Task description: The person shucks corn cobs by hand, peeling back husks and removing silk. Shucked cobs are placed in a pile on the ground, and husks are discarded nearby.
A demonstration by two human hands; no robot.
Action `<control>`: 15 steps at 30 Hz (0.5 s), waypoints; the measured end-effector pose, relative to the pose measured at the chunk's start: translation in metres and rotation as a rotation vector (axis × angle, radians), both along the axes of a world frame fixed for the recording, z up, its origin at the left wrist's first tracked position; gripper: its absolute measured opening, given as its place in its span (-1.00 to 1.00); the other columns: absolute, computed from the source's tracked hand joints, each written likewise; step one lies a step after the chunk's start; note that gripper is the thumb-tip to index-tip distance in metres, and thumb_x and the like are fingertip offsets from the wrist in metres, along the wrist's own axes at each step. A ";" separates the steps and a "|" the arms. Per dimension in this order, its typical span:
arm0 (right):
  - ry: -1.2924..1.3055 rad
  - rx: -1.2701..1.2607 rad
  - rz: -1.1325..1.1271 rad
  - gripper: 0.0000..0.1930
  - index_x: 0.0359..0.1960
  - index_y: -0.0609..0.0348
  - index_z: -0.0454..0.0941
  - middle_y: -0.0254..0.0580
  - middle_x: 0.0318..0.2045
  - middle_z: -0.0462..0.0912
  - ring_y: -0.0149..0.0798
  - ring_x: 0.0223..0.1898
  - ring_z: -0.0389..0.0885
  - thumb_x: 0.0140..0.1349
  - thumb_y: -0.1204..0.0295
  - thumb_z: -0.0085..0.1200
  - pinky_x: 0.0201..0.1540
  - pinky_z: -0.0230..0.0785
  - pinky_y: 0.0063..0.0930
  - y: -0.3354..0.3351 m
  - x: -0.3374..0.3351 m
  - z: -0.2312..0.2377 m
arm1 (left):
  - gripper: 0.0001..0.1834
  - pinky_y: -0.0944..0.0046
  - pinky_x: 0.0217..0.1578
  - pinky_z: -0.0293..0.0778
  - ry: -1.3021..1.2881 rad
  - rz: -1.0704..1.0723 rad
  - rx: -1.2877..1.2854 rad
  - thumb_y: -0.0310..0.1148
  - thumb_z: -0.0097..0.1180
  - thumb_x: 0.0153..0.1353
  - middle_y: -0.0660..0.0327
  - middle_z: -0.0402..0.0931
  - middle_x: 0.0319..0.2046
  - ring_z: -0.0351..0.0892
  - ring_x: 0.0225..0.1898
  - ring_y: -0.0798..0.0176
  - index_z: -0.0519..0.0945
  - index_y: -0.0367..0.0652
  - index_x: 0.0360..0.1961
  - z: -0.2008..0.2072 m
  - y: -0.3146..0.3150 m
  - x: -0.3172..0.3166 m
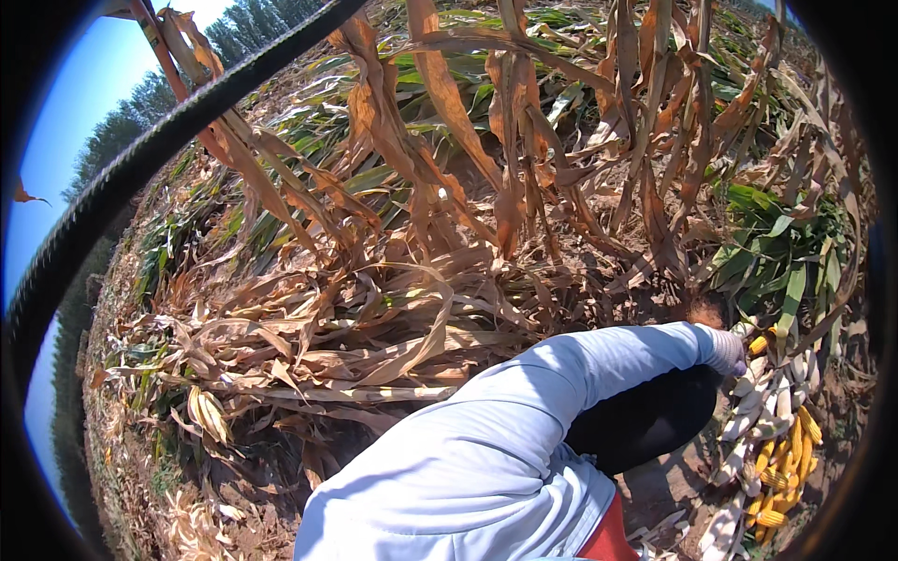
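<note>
My left arm (599,360), in a pale blue sleeve, reaches across to the right. At its end, my left hand (739,367) shows only as a small lavender patch past the cuff, its fingers hidden. Just beyond the hand is a yellow corn cob (759,344), partly in its husk; whether the hand touches it, I cannot tell. Pale corn husks (748,411) lie below the hand. Beside them, several bare yellow corn cobs (793,453) are heaped at the right. My right hand is out of view.
Dry standing corn stalks (510,140) rise at the back. Flattened brown stalks and leaves (346,337) cover the ground at the left and middle. Green leaves (781,234) stand above the hand. A husked-looking pale ear (208,414) lies at the left. A dark strap (178,131) crosses the upper left.
</note>
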State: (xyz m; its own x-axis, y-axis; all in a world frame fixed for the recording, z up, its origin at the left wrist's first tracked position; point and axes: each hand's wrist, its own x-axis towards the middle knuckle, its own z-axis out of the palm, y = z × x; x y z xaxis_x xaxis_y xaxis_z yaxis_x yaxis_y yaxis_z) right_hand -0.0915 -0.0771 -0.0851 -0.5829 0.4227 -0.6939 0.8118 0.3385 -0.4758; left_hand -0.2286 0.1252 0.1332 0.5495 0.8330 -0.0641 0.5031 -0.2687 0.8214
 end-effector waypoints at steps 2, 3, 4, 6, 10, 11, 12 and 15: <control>-0.001 -0.014 0.003 -0.67 -0.15 0.06 0.49 -0.07 -0.27 0.56 -0.06 -0.24 0.54 0.19 0.18 -0.18 -0.17 0.36 -0.25 0.003 0.000 -0.002 | -0.59 0.15 -0.35 0.39 -0.006 -0.099 0.072 -0.08 -0.06 0.11 0.04 0.54 -0.50 0.51 -0.43 0.08 0.56 -0.24 -0.33 0.039 -0.011 0.016; -0.001 -0.024 0.001 -0.67 -0.15 0.06 0.49 -0.07 -0.27 0.56 -0.06 -0.23 0.54 0.19 0.18 -0.18 -0.17 0.36 -0.25 0.005 0.001 -0.002 | -0.60 0.19 -0.37 0.41 -0.016 -0.180 0.172 -0.10 -0.07 0.13 0.08 0.55 -0.52 0.52 -0.46 0.14 0.56 -0.26 -0.33 0.055 -0.018 0.026; 0.001 -0.030 0.005 -0.67 -0.15 0.06 0.49 -0.07 -0.27 0.56 -0.06 -0.23 0.54 0.19 0.18 -0.18 -0.17 0.36 -0.25 0.006 0.002 -0.002 | -0.61 0.19 -0.36 0.41 0.057 -0.236 0.216 -0.10 -0.07 0.13 0.08 0.55 -0.51 0.52 -0.46 0.14 0.56 -0.26 -0.34 0.068 -0.026 0.036; 0.005 -0.046 0.009 -0.67 -0.15 0.06 0.49 -0.08 -0.26 0.56 -0.06 -0.23 0.54 0.19 0.18 -0.19 -0.17 0.36 -0.25 0.007 0.008 -0.002 | -0.61 0.17 -0.31 0.41 0.125 -0.443 0.217 -0.10 -0.05 0.13 0.05 0.55 -0.47 0.52 -0.42 0.10 0.56 -0.24 -0.31 0.083 -0.036 0.054; 0.023 -0.095 0.006 -0.67 -0.14 0.06 0.48 -0.08 -0.25 0.56 -0.06 -0.22 0.54 0.19 0.18 -0.19 -0.16 0.36 -0.25 -0.003 0.023 -0.007 | -0.60 0.11 -0.31 0.41 0.308 -0.721 0.228 -0.08 -0.05 0.13 0.06 0.56 -0.41 0.53 -0.36 0.04 0.57 -0.24 -0.30 0.070 -0.040 0.076; 0.026 -0.113 0.013 -0.67 -0.14 0.05 0.48 -0.08 -0.25 0.56 -0.07 -0.22 0.54 0.19 0.18 -0.19 -0.16 0.36 -0.25 -0.008 0.028 -0.009 | -0.59 0.12 -0.31 0.41 0.401 -0.777 0.176 -0.07 -0.05 0.14 0.07 0.56 -0.41 0.53 -0.35 0.04 0.58 -0.23 -0.29 0.065 -0.038 0.082; 0.023 -0.132 0.016 -0.67 -0.13 0.05 0.48 -0.08 -0.25 0.56 -0.07 -0.22 0.54 0.19 0.18 -0.19 -0.16 0.36 -0.24 -0.014 0.032 -0.012 | -0.58 0.12 -0.29 0.42 0.426 -0.826 0.206 -0.03 -0.03 0.11 0.07 0.56 -0.40 0.53 -0.34 0.02 0.58 -0.19 -0.26 0.057 -0.033 0.085; -0.014 -0.215 -0.026 -0.67 -0.13 0.05 0.48 -0.08 -0.24 0.56 -0.07 -0.21 0.54 0.19 0.18 -0.20 -0.16 0.36 -0.24 -0.034 0.047 -0.021 | -0.64 0.11 -0.26 0.42 0.619 -0.808 0.204 -0.08 -0.04 0.13 0.09 0.55 -0.39 0.53 -0.28 0.03 0.56 -0.15 -0.26 0.039 -0.028 0.096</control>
